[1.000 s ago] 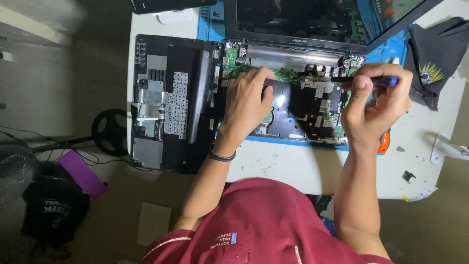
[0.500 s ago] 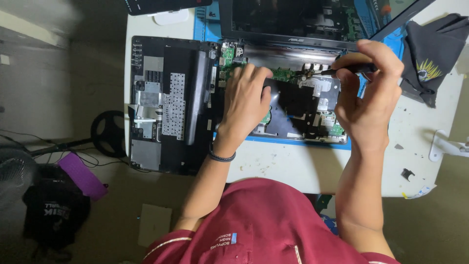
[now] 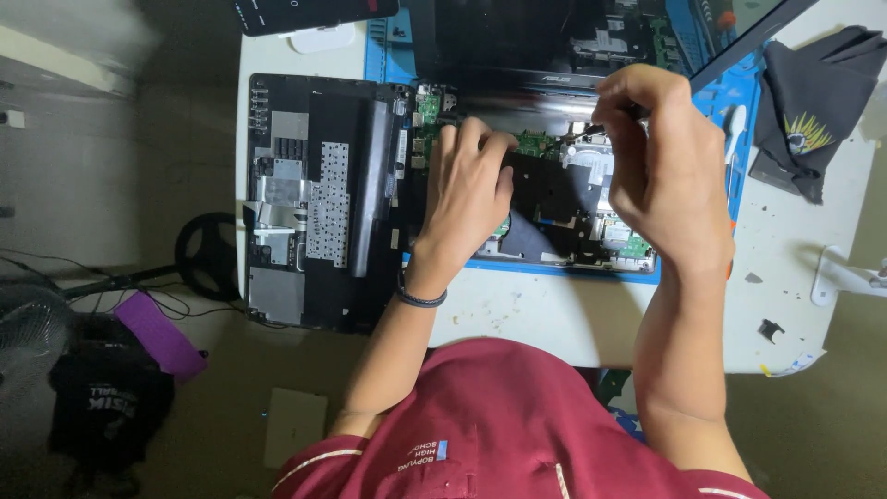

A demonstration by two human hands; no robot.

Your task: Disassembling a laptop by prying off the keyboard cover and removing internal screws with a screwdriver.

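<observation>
**Both hands on an opened laptop base**

The opened laptop base (image 3: 573, 217), its green circuit boards and black shielding exposed, lies on a blue work mat (image 3: 388, 55) at the centre of the white counter (image 3: 517, 314). The left hand (image 3: 467, 199) rests flat on the base, fingers spread loosely and pressing near the green board at its 12 o'clock edge; it grips nothing. The right hand (image 3: 661, 166) hovers over the base's 1 o'clock corner with fingers curled and pinched tight; what it pinches is hidden behind the fingers, so I cannot tell if it holds a tool.

At 9 o'clock from the base, touching its edge, lies the removed black keyboard cover (image 3: 314, 199), underside up. The laptop's dark screen (image 3: 554, 37) stands at 12 o'clock. A black cloth (image 3: 813, 106) lies at 2 o'clock on the counter, and a phone (image 3: 314, 14) sits at 11 o'clock. On the floor at 8 o'clock, a black bag (image 3: 111, 407) lies beside a purple object (image 3: 157, 333).
</observation>
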